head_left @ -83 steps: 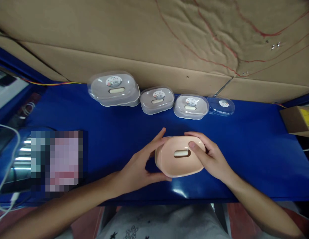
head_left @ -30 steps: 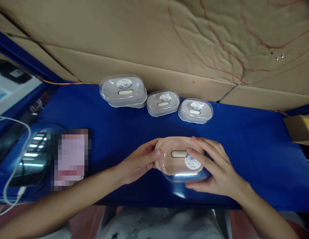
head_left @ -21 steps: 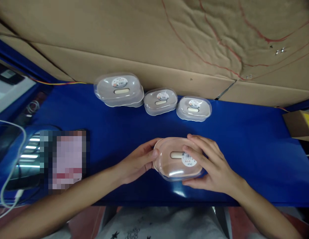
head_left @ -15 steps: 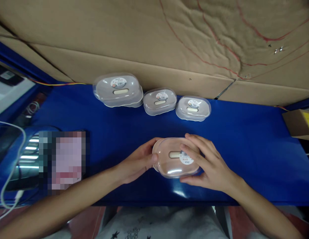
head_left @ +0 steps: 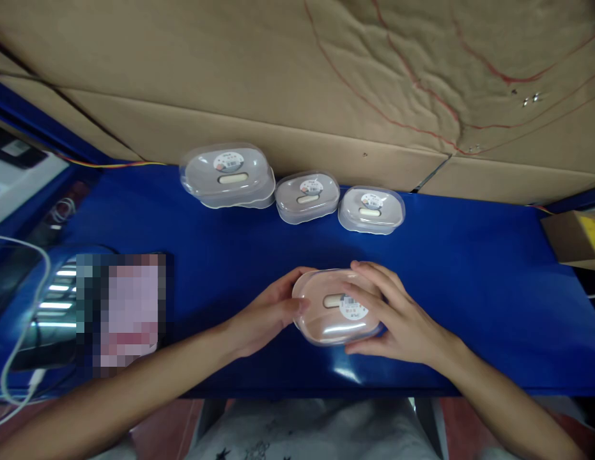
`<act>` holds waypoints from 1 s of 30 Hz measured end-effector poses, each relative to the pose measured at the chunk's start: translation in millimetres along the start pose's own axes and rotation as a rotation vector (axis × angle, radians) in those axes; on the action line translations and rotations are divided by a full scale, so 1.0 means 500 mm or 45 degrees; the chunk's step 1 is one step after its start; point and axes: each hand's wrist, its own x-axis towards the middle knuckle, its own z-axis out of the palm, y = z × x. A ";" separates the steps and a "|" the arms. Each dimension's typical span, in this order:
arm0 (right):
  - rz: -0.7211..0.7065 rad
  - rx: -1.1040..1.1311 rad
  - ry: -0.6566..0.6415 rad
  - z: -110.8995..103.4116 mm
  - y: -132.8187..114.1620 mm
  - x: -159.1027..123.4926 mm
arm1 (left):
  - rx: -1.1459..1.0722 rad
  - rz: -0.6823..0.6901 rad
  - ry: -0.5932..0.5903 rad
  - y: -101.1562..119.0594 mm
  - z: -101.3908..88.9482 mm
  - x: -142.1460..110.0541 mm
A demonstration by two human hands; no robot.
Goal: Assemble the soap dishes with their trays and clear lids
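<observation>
A pinkish oval plastic box with a clear domed lid (head_left: 321, 319) is between my two hands, over the front of the blue table. It has a cream oblong piece in its top and a round white label. My left hand (head_left: 273, 316) grips its left end, thumb on the lid and fingers partly hidden behind. From the right, my right hand (head_left: 397, 316) wraps the other end, fingers over the lid and thumb at the near edge. Beyond them stand similar greyish boxes: a large one (head_left: 201, 176), a smaller one (head_left: 290, 198) and another small one (head_left: 393, 214).
A cardboard wall (head_left: 230, 121) rises behind the blue tabletop (head_left: 470, 275). At left lie a blurred-out flat object (head_left: 131, 306), a dark shiny object (head_left: 52, 326) and a white cable (head_left: 45, 268). A cardboard box (head_left: 568, 239) stands at the right edge.
The pinkish box has shifted very slightly left, its label moving with it, and my right hand has followed. Both hands keep their hold. The greyish boxes stay put.
</observation>
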 end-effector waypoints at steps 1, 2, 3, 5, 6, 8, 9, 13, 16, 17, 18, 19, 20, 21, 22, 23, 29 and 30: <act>0.018 0.057 0.003 0.001 0.001 -0.002 | -0.013 -0.003 -0.001 0.000 -0.001 0.000; 0.056 0.138 0.017 0.003 0.001 -0.005 | -0.027 -0.003 0.000 -0.001 -0.002 -0.001; 0.122 0.237 0.050 0.004 0.002 -0.007 | -0.036 0.005 0.000 0.000 -0.004 -0.003; 0.339 0.454 0.143 0.008 0.003 -0.009 | -0.038 0.039 0.006 0.000 -0.006 -0.006; 0.465 0.566 0.175 0.011 0.004 -0.008 | -0.030 0.064 0.017 0.001 -0.007 -0.008; 0.663 0.798 0.182 0.015 0.009 -0.003 | -0.016 0.108 0.044 0.002 -0.008 -0.011; 0.719 0.911 0.159 0.016 0.012 0.001 | -0.018 0.122 0.056 0.003 -0.008 -0.011; 0.834 1.197 0.153 0.006 0.030 0.015 | -0.045 0.133 0.096 0.005 -0.009 -0.007; 0.957 1.221 0.195 -0.009 0.038 0.019 | -0.054 0.134 0.126 0.008 -0.010 -0.004; 0.978 1.216 0.205 -0.013 0.039 0.020 | -0.053 0.129 0.129 0.009 -0.011 -0.004; 0.985 1.208 0.214 -0.015 0.040 0.021 | -0.046 0.122 0.128 0.009 -0.011 -0.003; 0.980 1.204 0.213 -0.016 0.041 0.022 | -0.032 0.114 0.125 0.010 -0.011 -0.003; 0.968 1.200 0.209 -0.017 0.042 0.023 | -0.011 0.108 0.122 0.009 -0.011 -0.002; 0.959 1.196 0.199 -0.016 0.043 0.024 | 0.015 0.100 0.118 0.008 -0.011 -0.001; 0.959 1.190 0.188 -0.016 0.044 0.025 | 0.047 0.089 0.116 0.007 -0.010 0.000; 0.965 1.180 0.182 -0.017 0.046 0.026 | 0.083 0.077 0.118 0.005 -0.009 0.001; 1.140 1.014 0.603 -0.081 0.086 0.017 | 0.257 0.034 0.183 0.007 -0.003 0.002; 1.166 0.971 0.737 -0.102 0.100 0.013 | 0.275 0.023 0.189 0.010 -0.002 0.000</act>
